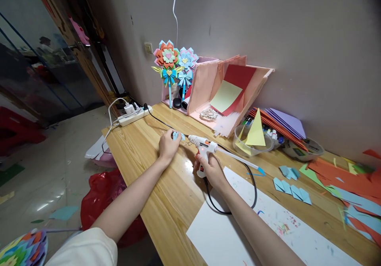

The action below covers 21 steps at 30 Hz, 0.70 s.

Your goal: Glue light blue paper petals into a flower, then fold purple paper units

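Observation:
My right hand (pixel 212 170) is wrapped round the handle of a white hot glue gun (pixel 204 150), whose red light is lit. A glue stick (pixel 236 157) pokes out of its back end, and its nozzle points left. Just beyond the nozzle, my left hand (pixel 169 145) pinches a small light-blue folded paper piece (pixel 178 136) above the wooden table. Part of that piece is hidden by my fingers. More light-blue folded paper pieces (pixel 291 190) lie on the table to the right.
A white power strip (pixel 135 116) with cables sits at the table's left corner. Behind stand paper flowers (pixel 168 57) and a pink box (pixel 205 87). A clear bowl (pixel 251 149), a white sheet (pixel 214 222) and orange paper scraps (pixel 342 176) lie right. The black cord (pixel 255 190) loops beside my right wrist.

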Each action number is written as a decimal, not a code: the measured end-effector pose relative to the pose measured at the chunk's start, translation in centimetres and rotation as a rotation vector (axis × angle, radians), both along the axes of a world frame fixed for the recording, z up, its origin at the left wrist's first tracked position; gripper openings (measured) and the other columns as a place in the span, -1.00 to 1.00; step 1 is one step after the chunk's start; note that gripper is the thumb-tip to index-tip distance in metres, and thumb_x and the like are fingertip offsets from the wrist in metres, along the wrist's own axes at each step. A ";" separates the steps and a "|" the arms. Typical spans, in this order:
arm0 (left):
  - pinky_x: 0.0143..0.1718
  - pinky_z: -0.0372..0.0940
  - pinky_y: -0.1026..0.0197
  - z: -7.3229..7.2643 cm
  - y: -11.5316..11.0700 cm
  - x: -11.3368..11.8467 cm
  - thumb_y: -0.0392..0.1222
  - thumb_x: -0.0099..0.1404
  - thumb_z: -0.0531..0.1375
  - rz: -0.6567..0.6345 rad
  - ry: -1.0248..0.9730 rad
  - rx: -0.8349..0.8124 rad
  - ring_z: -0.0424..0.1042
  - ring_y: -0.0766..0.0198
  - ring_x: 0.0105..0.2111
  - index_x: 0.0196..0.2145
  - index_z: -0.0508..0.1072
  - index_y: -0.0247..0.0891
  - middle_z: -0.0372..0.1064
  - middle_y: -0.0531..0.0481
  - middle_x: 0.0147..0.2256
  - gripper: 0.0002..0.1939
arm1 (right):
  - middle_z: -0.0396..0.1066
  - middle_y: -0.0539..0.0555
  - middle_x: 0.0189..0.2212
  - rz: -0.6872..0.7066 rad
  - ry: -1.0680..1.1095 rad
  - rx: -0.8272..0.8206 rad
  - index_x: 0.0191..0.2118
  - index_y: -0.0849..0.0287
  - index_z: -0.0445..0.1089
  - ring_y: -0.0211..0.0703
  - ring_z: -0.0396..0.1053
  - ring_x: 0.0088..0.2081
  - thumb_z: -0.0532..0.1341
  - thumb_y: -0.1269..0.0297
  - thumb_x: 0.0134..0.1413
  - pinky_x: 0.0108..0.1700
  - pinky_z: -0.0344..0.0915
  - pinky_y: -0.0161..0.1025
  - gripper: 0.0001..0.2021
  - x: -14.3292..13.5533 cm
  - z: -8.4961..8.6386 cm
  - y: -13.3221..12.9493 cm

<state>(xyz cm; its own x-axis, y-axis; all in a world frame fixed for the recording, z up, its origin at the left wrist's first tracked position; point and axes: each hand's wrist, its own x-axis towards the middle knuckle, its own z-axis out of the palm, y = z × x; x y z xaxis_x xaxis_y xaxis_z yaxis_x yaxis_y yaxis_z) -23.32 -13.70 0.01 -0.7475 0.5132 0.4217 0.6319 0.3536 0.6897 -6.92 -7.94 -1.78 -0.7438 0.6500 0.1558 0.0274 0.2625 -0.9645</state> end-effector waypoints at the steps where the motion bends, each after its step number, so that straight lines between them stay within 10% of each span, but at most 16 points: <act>1: -0.44 0.11 0.32 0.0 0.0 0.0 -0.04 0.19 0.08 -0.001 0.004 0.001 0.30 0.33 -0.49 -0.46 0.35 -0.24 0.37 0.04 -0.48 -0.78 | 0.37 0.01 -0.62 0.002 0.001 0.002 -0.33 0.22 0.26 -0.20 0.32 -0.54 0.00 0.06 0.13 -0.40 0.21 -0.27 -0.69 0.0 0.0 0.0; 21: -0.44 0.13 0.31 -0.1 0.0 0.0 -0.02 0.20 0.08 -0.026 0.029 0.015 0.33 0.32 -0.46 -0.42 0.37 -0.23 0.40 0.03 -0.45 -0.77 | 0.32 0.00 -0.62 -0.092 0.032 -0.038 -0.45 0.16 0.28 -0.16 0.27 -0.52 0.09 0.05 0.03 -0.45 0.22 -0.26 -0.73 0.0 -0.8 0.2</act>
<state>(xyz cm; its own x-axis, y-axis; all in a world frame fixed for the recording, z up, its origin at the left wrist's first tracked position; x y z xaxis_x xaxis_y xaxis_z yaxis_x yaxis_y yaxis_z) -23.33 -13.66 -0.12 -0.7217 0.5253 0.4507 0.6601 0.3265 0.6765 -6.94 -7.78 -2.53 -0.6760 0.7210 0.1522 0.0186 0.2232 -0.9746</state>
